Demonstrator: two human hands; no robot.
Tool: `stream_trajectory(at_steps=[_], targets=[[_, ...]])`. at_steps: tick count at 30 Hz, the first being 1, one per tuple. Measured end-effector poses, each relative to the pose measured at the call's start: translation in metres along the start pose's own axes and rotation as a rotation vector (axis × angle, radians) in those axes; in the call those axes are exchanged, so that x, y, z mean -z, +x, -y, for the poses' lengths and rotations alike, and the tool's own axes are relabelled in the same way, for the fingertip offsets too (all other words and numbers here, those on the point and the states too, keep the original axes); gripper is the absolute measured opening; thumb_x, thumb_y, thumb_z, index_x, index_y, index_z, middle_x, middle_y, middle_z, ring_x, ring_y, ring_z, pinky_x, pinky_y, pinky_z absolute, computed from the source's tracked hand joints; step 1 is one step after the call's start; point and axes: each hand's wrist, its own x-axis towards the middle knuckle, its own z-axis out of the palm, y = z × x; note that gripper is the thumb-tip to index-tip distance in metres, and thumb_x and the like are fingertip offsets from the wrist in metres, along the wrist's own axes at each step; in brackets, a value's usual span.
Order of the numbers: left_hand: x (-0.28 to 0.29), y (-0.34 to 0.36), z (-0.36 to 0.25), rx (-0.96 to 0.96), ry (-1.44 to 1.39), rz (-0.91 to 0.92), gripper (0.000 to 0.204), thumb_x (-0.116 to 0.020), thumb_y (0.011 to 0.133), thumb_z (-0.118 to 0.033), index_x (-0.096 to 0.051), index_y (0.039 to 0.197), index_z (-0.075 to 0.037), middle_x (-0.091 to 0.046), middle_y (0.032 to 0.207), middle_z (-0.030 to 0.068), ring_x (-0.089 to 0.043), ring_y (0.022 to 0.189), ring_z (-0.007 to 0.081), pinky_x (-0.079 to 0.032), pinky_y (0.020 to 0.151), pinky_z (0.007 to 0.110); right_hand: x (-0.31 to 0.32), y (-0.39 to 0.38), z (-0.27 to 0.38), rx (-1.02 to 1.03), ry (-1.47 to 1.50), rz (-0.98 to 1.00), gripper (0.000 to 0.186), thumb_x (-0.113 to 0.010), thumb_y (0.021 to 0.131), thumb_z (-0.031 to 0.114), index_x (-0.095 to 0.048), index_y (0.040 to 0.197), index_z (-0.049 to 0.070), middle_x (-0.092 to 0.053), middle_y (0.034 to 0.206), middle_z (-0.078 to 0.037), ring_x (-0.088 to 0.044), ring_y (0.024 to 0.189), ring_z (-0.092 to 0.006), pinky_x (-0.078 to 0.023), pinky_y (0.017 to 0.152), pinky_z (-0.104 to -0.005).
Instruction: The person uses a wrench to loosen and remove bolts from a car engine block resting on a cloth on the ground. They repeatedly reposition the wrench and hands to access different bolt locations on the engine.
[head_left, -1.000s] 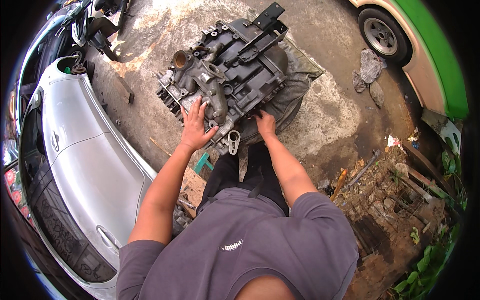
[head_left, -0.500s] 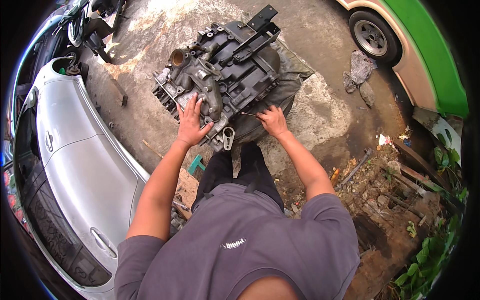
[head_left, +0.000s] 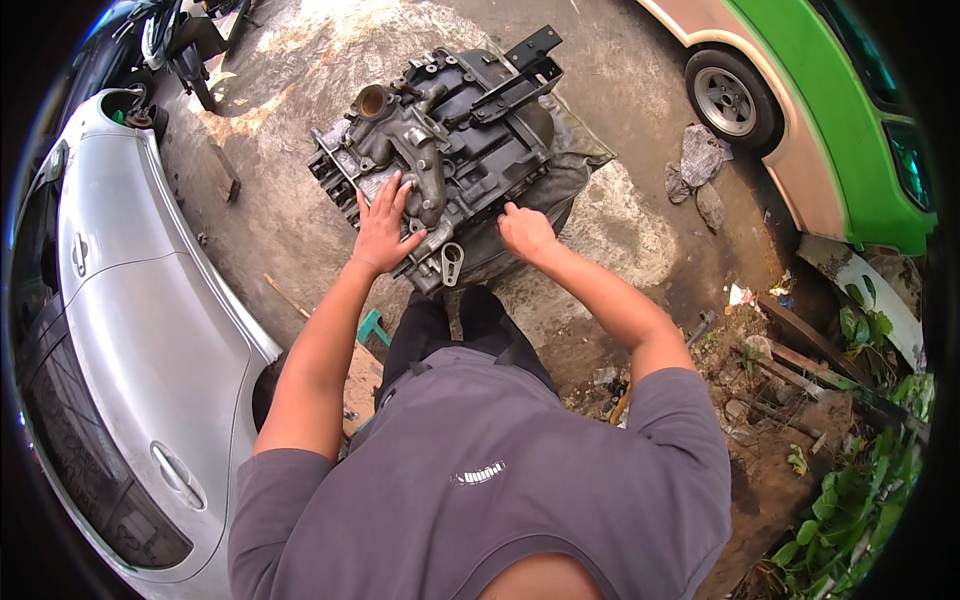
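Note:
A partly dismantled engine lies on its side on the ground in front of my legs, over a dark cloth. My left hand rests with fingers spread on its near left part, beside the grey cast pipe housing. The round opening of that housing faces up. My right hand is closed at the engine's near right side, knuckles against the edge. The thin rod-like tool it held a moment ago is hidden now by the fist and engine. A metal link-shaped bracket sticks out between my hands.
A silver car body stands along the left. To the right are a green and cream vehicle with its wheel, crumpled rags, and debris with wood pieces. A motorcycle is far left; a green stool is near my legs.
My right hand has moved left and up against the engine's side, taking the thin rod-like tool out of sight. My left hand stays on the engine. The whole view has shifted slightly.

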Motion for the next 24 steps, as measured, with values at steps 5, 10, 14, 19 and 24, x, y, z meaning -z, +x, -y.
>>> stream_trajectory(at_steps=[5, 10, 14, 19, 24], targets=[[0.000, -0.001, 0.001, -0.003, -0.028, 0.012, 0.091, -0.065, 0.083, -0.051, -0.025, 0.155, -0.013, -0.019, 0.163, 0.0116, -0.023, 0.148, 0.0342, -0.002, 0.117, 0.065, -0.006, -0.003, 0.016, -0.499, 0.265, 0.093, 0.023, -0.059, 0.088, 0.016, -0.065, 0.102, -0.001, -0.067, 0.105, -0.025, -0.067, 0.096, -0.0419, -0.055, 0.082, -0.0494], [-0.001, 0.000, 0.002, 0.014, -0.031, 0.025, 0.090, -0.064, 0.084, -0.052, -0.023, 0.156, -0.017, -0.018, 0.164, 0.0095, -0.021, 0.150, 0.0306, -0.002, 0.117, 0.065, -0.025, -0.001, 0.020, -0.738, 0.595, 0.126, 0.023, -0.056, 0.088, 0.013, -0.063, 0.099, -0.006, -0.070, 0.094, -0.025, -0.070, 0.085, -0.0380, -0.056, 0.074, -0.0471], [-0.001, -0.001, 0.002, 0.000, -0.044, 0.009, 0.090, -0.064, 0.084, -0.051, -0.023, 0.156, -0.017, -0.018, 0.163, 0.0095, -0.021, 0.149, 0.0313, -0.002, 0.117, 0.065, -0.030, -0.003, 0.038, -0.885, 1.154, 0.116, 0.020, -0.055, 0.088, 0.009, -0.061, 0.095, -0.008, -0.069, 0.076, -0.021, -0.070, 0.064, -0.0291, -0.054, 0.054, -0.0409], [-0.003, 0.000, 0.004, -0.018, -0.064, 0.000, 0.092, -0.065, 0.084, -0.049, -0.021, 0.157, -0.016, -0.018, 0.164, 0.0095, -0.022, 0.149, 0.0324, -0.001, 0.117, 0.065, -0.053, -0.001, 0.061, -1.016, 1.300, -0.125, 0.017, -0.059, 0.092, 0.011, -0.060, 0.093, -0.006, -0.065, 0.069, -0.012, -0.059, 0.048, -0.0194, -0.042, 0.044, -0.0339], [-0.004, 0.001, 0.004, -0.031, -0.077, 0.004, 0.092, -0.066, 0.084, -0.048, -0.019, 0.157, -0.016, -0.018, 0.163, 0.0108, -0.021, 0.149, 0.0318, -0.002, 0.115, 0.069, -0.121, 0.024, 0.055, -1.025, 0.980, -0.383, 0.016, -0.063, 0.089, 0.011, -0.063, 0.084, -0.004, -0.062, 0.066, -0.010, -0.058, 0.051, -0.0197, -0.043, 0.046, -0.0362]])
